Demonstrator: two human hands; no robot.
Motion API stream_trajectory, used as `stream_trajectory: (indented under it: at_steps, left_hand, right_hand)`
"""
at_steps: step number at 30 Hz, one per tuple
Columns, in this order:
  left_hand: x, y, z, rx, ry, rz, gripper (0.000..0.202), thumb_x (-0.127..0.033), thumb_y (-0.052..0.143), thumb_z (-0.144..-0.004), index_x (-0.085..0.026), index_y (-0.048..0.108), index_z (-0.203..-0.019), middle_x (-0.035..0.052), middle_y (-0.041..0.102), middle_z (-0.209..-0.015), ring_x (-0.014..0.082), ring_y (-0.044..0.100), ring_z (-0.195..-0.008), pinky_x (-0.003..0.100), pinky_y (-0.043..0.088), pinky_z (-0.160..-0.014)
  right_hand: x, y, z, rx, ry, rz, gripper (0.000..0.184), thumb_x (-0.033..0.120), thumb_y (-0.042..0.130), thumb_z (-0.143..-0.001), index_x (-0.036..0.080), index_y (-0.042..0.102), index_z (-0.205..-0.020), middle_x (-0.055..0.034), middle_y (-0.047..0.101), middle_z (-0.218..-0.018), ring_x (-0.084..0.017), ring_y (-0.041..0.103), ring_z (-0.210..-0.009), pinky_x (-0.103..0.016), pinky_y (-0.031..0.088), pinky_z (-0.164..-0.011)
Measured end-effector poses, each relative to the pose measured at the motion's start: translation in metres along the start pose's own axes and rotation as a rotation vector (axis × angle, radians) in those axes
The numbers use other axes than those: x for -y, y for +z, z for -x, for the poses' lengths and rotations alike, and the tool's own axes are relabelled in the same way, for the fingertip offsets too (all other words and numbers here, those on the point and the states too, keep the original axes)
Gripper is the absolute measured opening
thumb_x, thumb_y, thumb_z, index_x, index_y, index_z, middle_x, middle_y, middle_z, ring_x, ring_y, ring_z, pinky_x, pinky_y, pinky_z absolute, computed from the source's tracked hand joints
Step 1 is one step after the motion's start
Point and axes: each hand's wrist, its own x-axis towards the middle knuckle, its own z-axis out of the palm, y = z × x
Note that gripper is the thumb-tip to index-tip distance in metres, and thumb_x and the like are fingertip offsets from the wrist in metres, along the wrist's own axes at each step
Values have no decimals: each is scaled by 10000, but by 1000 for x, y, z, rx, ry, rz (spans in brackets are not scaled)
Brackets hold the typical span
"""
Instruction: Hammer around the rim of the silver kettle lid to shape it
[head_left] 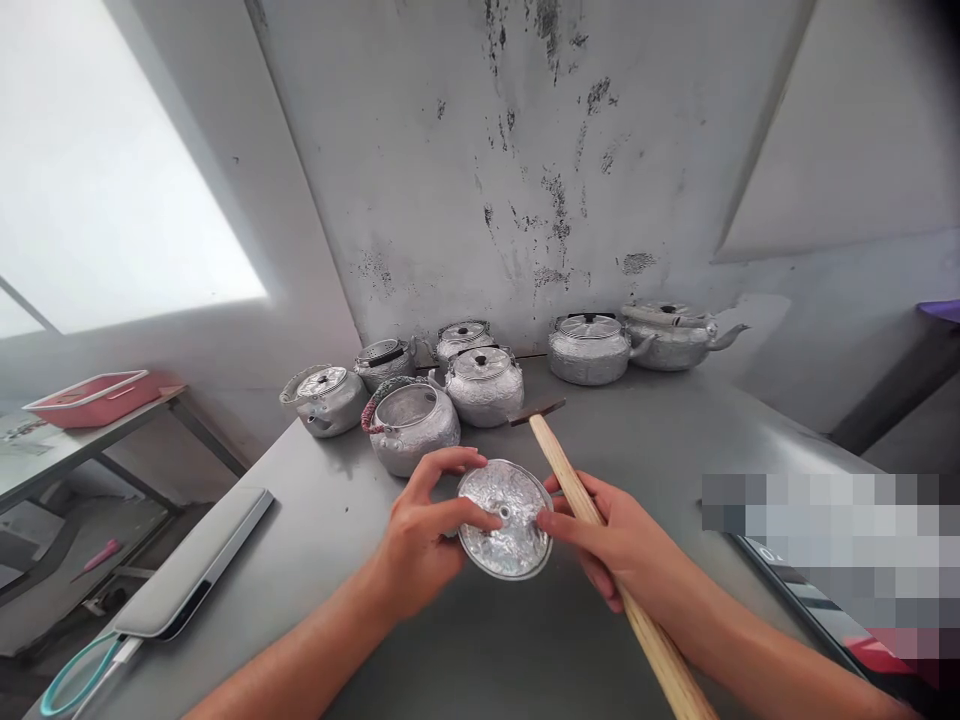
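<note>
A round, dented silver kettle lid is held up above the table, tilted toward me, with a small ring-like fitting at its centre. My left hand grips its left side, index finger resting near that centre. My right hand is closed round the pale wooden handle of a hammer, and its thumb also touches the lid's right edge. The thin dark hammer head points away from me. Just beyond the lid stands a lidless kettle with a wrapped handle.
Several dented silver kettles stand along the back, including one with a lid and a spouted one at right. A power bank with a cable lies left. A phone is at right. A pink basket sits on a side table.
</note>
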Motion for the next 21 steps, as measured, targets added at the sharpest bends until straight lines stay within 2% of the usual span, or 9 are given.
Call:
stream_trajectory:
  at_steps: [3,6,8,9,11,13,15,18,21]
  left_hand:
    - [-5,1,-4,-20,-135,85,453,22,627,-728,-289,750,-1033,75,520,-1319,279,540,-1211,412,456,-1018]
    - [-5,-1,-9,-19,-411,451,708,8,606,-670,-295,552,-1308,90,539,-1338,277,542,-1206,411,465,-994]
    - [-2,-3,-11,84,-579,719,794,-22,606,-596,-286,491,-1336,94,564,-1316,273,583,-1129,393,489,-916]
    - [-1,-4,-12,144,-645,817,777,-53,610,-577,-267,504,-1317,101,580,-1294,271,600,-1083,385,495,-879]
    - [0,-6,-14,256,-720,962,661,-167,631,-634,-220,546,-1287,124,600,-1268,280,609,-1047,391,495,-854]
    - [-1,-6,-14,340,-727,971,527,-301,657,-753,-187,591,-1263,137,619,-1246,290,602,-1067,382,482,-861]
    - [-4,-4,-14,375,-702,857,456,-383,709,-818,-175,637,-1217,124,654,-1181,273,598,-1063,342,461,-864]
    - [-7,0,-14,357,-688,691,339,-414,737,-844,-145,708,-1049,68,683,-926,191,590,-854,275,426,-754]
    - [-5,1,-14,328,-679,608,331,-449,679,-893,-123,728,-925,26,622,-767,138,503,-713,249,355,-648]
  right_hand:
    - [-1,0,-2,-33,-9,23,429,471,731,-794,231,508,-1071,151,407,-433,-66,331,-311,-188,304,-310]
    - [-1,-1,-5,-86,0,52,408,470,710,-804,230,509,-1064,153,399,-418,-65,324,-299,-193,302,-311]
    - [0,0,-6,-114,14,73,400,466,698,-808,225,510,-1067,147,413,-400,-70,330,-309,-194,314,-317]
    - [0,0,-7,-123,19,81,402,466,695,-807,222,512,-1070,144,416,-391,-74,336,-316,-195,320,-320]
    - [0,0,-7,-133,24,94,415,471,696,-800,215,515,-1074,144,410,-384,-82,349,-325,-197,333,-321]
    - [-1,0,-6,-141,19,106,419,469,693,-800,211,514,-1078,147,404,-395,-85,360,-327,-201,348,-320]
    - [-1,0,-6,-146,9,118,409,462,687,-806,209,512,-1076,147,410,-422,-78,360,-318,-204,350,-318]
    - [-2,-1,-5,-140,-8,122,401,451,687,-804,210,511,-1071,138,435,-475,-67,368,-314,-204,341,-317]
    - [-4,-1,-6,-120,-11,117,426,467,696,-792,214,514,-1082,134,437,-499,-64,370,-312,-206,330,-317]
